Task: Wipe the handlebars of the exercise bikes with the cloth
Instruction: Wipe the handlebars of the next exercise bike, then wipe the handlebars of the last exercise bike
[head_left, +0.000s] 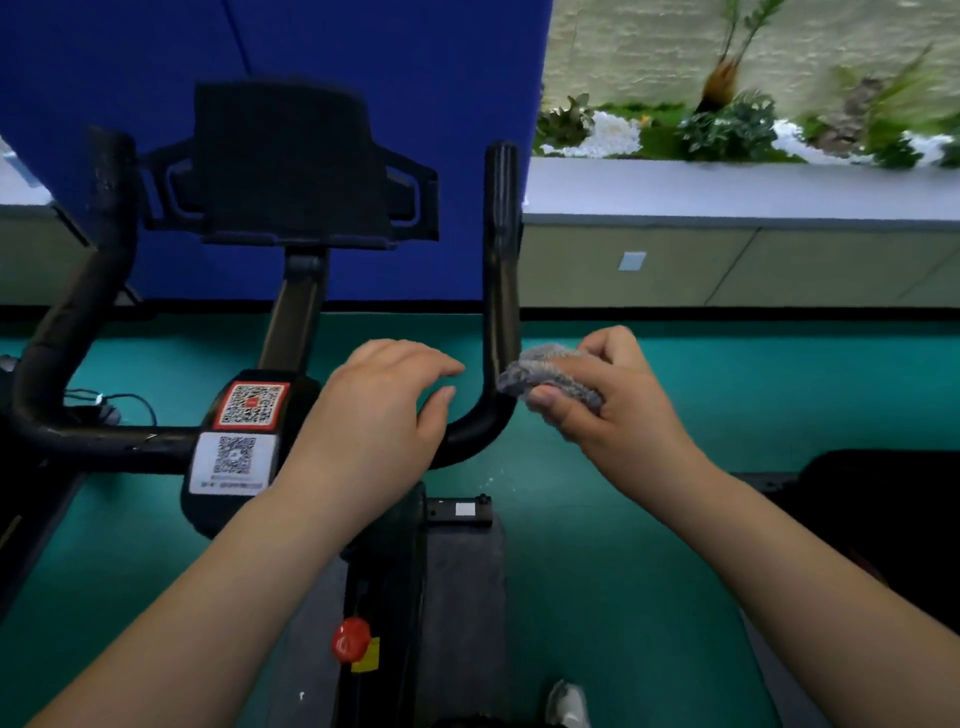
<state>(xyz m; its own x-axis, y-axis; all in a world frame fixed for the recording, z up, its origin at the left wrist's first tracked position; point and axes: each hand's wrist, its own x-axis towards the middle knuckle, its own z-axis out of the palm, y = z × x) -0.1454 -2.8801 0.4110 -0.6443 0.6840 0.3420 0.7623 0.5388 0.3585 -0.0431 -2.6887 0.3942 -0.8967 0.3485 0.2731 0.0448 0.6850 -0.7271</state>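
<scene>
Cloth (550, 374) sits bunched in our right hand (602, 405), fingers closed around it, touching the handlebar (501, 291) bend. Our left hand (379, 410) covers the bar, fingers loosely curled; we cannot tell its grip.

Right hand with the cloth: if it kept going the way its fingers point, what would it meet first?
The right hand points left, so the cloth would meet the handlebar's upright bend first; they look already touching, though depth is unclear.
</scene>
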